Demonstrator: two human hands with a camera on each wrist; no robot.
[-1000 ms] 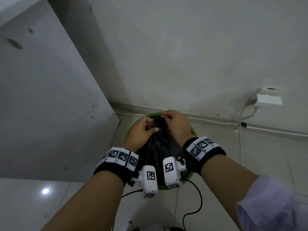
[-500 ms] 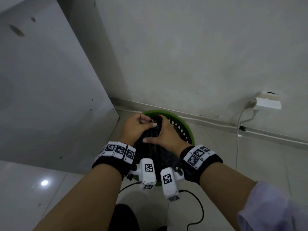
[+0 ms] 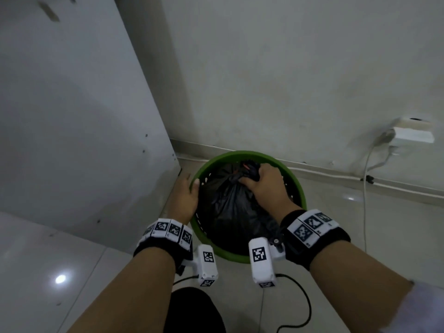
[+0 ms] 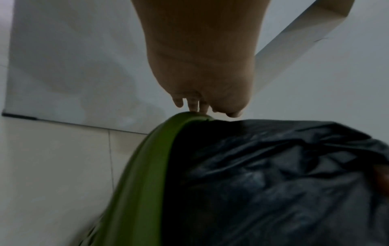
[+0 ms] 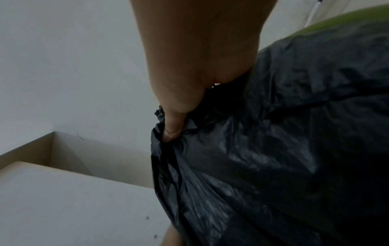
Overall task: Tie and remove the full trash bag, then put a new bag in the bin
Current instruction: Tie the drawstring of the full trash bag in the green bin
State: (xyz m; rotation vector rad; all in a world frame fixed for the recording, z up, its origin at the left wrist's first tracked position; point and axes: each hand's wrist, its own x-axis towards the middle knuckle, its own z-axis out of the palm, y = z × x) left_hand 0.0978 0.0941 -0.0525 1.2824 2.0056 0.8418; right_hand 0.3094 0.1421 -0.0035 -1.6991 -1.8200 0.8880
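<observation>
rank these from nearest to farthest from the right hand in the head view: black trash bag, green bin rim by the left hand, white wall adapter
1. black trash bag: gripped at its tied top by the right hand.
2. green bin rim by the left hand: across the bag, left side.
3. white wall adapter: up on the wall, far right.

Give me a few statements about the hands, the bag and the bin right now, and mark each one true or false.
1. The right hand grips the gathered top of the black bag. True.
2. The left hand holds the bag's knot. False: it is on the green bin's rim.
3. The bag lies on the floor beside the bin. False: it sits inside the bin.
4. The bag's mouth is bunched closed. True.
5. The bin is red. False: it is green.
</observation>
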